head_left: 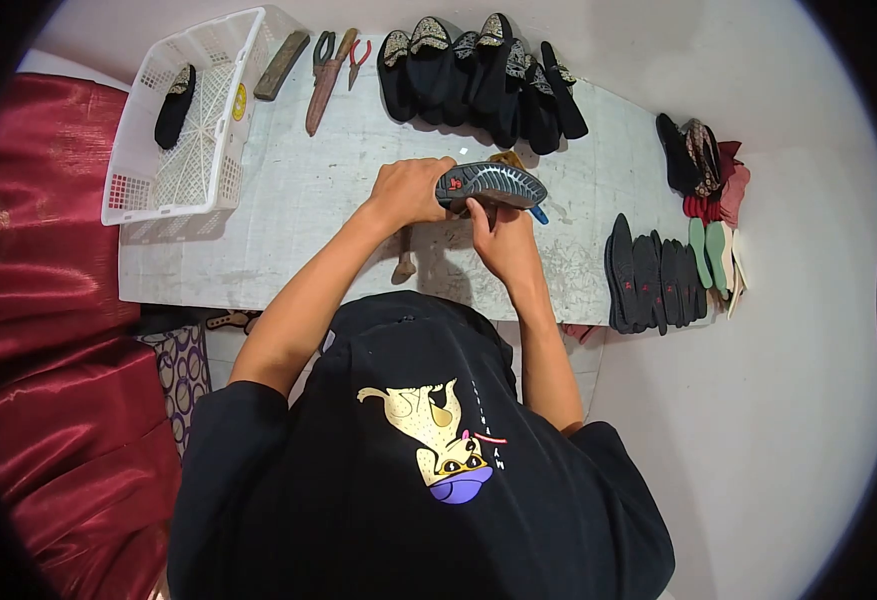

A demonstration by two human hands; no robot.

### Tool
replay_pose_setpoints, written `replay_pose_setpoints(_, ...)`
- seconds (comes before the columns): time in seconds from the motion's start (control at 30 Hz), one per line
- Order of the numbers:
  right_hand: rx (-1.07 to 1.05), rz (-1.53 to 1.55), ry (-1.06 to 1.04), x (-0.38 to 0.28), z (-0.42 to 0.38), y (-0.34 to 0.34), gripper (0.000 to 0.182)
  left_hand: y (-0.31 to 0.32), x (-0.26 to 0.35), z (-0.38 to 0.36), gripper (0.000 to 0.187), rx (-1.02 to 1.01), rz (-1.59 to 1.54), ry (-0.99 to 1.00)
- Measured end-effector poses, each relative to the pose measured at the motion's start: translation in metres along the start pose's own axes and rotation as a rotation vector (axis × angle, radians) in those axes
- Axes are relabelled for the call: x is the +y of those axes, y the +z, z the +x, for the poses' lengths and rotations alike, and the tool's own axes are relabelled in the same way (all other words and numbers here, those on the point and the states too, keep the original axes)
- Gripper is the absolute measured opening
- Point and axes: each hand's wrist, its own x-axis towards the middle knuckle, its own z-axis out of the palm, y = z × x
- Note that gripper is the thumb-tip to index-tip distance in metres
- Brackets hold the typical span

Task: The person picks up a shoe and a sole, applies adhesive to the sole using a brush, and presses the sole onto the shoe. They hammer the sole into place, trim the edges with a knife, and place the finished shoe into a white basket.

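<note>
Above the table, both hands hold one black shoe sole (493, 182) with a ribbed grey underside and a small red mark. My left hand (413, 192) grips its left end, fingers wrapped round it. My right hand (503, 240) holds it from below at the middle, thumb against its near edge. A blue-tipped object (538, 214) shows just beside the sole's right end, and a yellowish item (505, 159) lies behind it. Below my left hand, a wooden-looking tool (404, 265) rests on the table. What lies under the sole is hidden.
A white basket (228, 150) with one black shoe (175, 108) stands at left. Behind are a dark block (282, 66), a knife (326, 90), red pliers (358, 62) and several black shoe uppers (458, 75). Several dark soles (648, 280) line the table's right side.
</note>
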Motion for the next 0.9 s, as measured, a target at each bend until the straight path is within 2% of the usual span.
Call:
replay_pose_setpoints(0.17, -0.002, 0.003, 0.035, -0.010, -0.003, -0.005, 0.017, 0.001, -0.003, 0.001, 0.052, 0.002, 0.015, 0.003)
replay_pose_setpoints(0.23, 0.005, 0.049, -0.039, -0.011, -0.004, -0.001, 0.017, 0.000, -0.003, -0.001, 0.052, -0.010, 0.022, 0.011)
replay_pose_setpoints(0.33, -0.050, -0.014, 0.038, -0.027, -0.006, 0.007, 0.019, -0.002, -0.004, -0.004, 0.046, 0.025, 0.017, 0.012)
replay_pose_setpoints(0.47, -0.001, -0.103, -0.074, -0.015, -0.007, 0.028, 0.019, -0.010, -0.011, -0.013, 0.050, -0.022, 0.002, -0.091)
replay_pose_setpoints(0.6, -0.041, -0.074, 0.014, -0.025, -0.008, 0.025, 0.019, -0.013, -0.013, -0.017, 0.051, -0.010, -0.011, -0.124)
replay_pose_setpoints(0.83, 0.017, -0.006, -0.048, -0.014, -0.007, 0.024, 0.020, -0.017, -0.017, -0.021, 0.054, -0.006, 0.021, -0.098)
replay_pose_setpoints(0.9, 0.016, 0.056, -0.049, -0.014, -0.006, 0.023, 0.019, -0.024, -0.020, -0.028, 0.053, -0.036, 0.013, -0.163)
